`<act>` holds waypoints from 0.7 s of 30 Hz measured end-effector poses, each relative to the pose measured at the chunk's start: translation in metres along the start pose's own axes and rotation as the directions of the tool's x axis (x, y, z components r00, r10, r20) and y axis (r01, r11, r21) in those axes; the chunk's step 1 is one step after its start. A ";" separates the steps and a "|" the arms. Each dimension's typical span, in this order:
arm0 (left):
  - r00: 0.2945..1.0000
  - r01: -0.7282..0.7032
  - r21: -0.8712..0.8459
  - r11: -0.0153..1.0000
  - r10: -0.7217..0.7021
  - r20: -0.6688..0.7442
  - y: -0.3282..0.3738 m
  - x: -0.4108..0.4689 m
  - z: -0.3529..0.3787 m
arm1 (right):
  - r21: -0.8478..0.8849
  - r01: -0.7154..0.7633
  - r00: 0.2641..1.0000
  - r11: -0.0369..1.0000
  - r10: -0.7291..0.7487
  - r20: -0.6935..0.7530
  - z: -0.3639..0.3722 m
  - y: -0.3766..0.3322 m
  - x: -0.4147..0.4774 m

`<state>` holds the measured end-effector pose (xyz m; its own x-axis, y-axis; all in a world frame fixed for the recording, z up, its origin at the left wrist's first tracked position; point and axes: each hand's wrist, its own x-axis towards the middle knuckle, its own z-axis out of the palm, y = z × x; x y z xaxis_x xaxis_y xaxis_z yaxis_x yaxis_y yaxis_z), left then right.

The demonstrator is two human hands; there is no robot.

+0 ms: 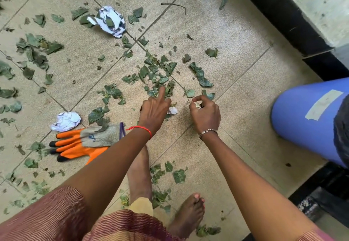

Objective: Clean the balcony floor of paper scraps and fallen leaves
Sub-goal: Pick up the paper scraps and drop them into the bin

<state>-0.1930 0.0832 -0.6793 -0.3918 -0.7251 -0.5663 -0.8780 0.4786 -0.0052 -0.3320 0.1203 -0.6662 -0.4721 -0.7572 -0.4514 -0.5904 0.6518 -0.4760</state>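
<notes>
Green fallen leaves (158, 70) lie scattered over the beige tiled floor (236, 38). A large crumpled paper (110, 20) lies at the upper left, and a smaller paper ball (66, 121) lies beside the gloves. My left hand (154, 110) reaches down with its index finger pointing at the leaf pile; a small white paper scrap (172, 110) shows at its curled fingers. My right hand (204, 114) is curled, pinching a small pale scrap (197, 105) between its fingers.
Orange and grey work gloves (83, 144) lie on the floor at the left. A blue plastic drum (306, 123) stands at the right. A dark wall base (279, 12) runs along the upper right. My bare feet (187, 214) stand among leaves below.
</notes>
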 end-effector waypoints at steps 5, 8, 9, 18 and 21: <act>0.993 0.084 -0.227 0.970 -0.101 -0.065 -0.004 -0.016 -0.013 | 0.023 -0.002 1.000 1.000 0.001 0.006 -0.017 -0.002 -0.012; 0.984 0.129 -0.384 0.914 -0.166 -0.063 -0.008 -0.035 -0.036 | 0.014 -0.055 0.997 0.998 0.055 0.049 -0.035 -0.011 -0.021; 0.982 0.132 -0.439 0.889 -0.179 -0.066 -0.011 -0.042 -0.045 | 0.008 -0.062 0.996 0.998 0.062 0.061 -0.040 -0.014 -0.024; 0.894 0.251 -0.887 0.387 -0.444 0.059 -0.046 -0.112 -0.100 | -0.062 0.008 0.972 0.998 0.007 0.236 -0.080 -0.092 -0.049; 0.875 0.256 -0.952 0.168 -0.459 0.154 -0.069 -0.141 -0.112 | -0.096 0.033 0.955 0.995 -0.003 0.296 -0.085 -0.130 -0.066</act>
<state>-0.1080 0.0973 -0.5064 0.1027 -0.7779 -0.6200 -0.5095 -0.5764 0.6388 -0.2798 0.0824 -0.5107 -0.2555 -0.7132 -0.6528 -0.6659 0.6193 -0.4159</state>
